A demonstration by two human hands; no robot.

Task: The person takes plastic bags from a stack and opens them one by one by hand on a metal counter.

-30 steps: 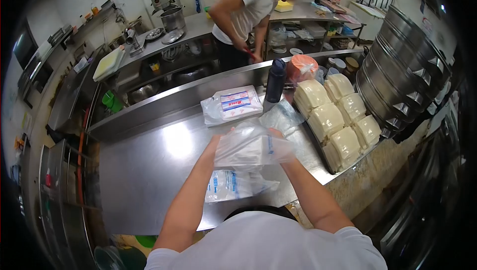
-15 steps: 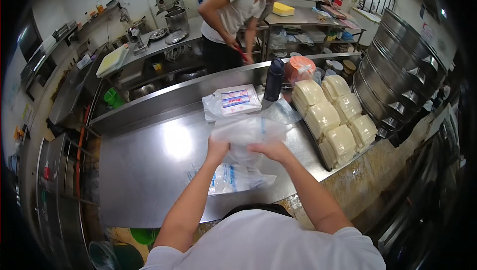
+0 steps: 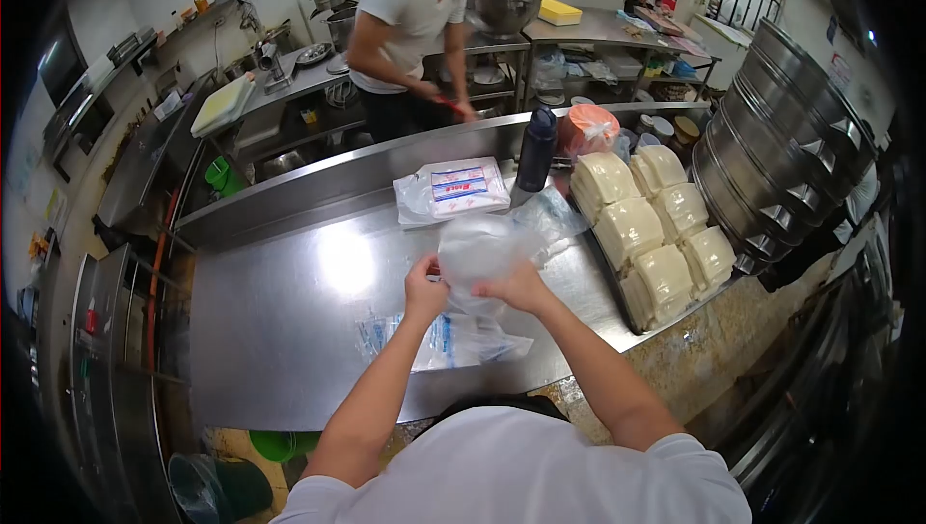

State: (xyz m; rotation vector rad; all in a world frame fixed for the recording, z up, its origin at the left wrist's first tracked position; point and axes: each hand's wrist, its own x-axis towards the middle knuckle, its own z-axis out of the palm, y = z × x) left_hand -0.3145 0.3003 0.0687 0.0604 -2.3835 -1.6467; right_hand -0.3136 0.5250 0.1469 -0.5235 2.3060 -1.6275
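My left hand [image 3: 425, 289] and my right hand [image 3: 515, 287] hold a translucent plastic bag [image 3: 477, 249] between them above the steel table. The bag is blurred by motion. My left fingers are closed at its left edge; my right fingers grip its lower right side. Just below lies a flat plastic package with blue print [image 3: 434, 341]. Beyond the bag rests a white pack with a red and blue label [image 3: 453, 189]. Clear crumpled plastic [image 3: 552, 217] lies to the right of my hands.
On the right, a dark tray holds several wrapped pale stacks [image 3: 632, 225]. Tall steel steamer tiers [image 3: 772, 148] stand beyond it. A dark bottle [image 3: 536, 150] and an orange bag [image 3: 589, 128] are at the table's back edge. Across the counter a person [image 3: 405, 37] bends over, holding something red.
The plastic bag is bunched smaller and rounder between my hands; before, it was spread wider. The person opposite has shifted left, and a large steel bowl now shows behind them.
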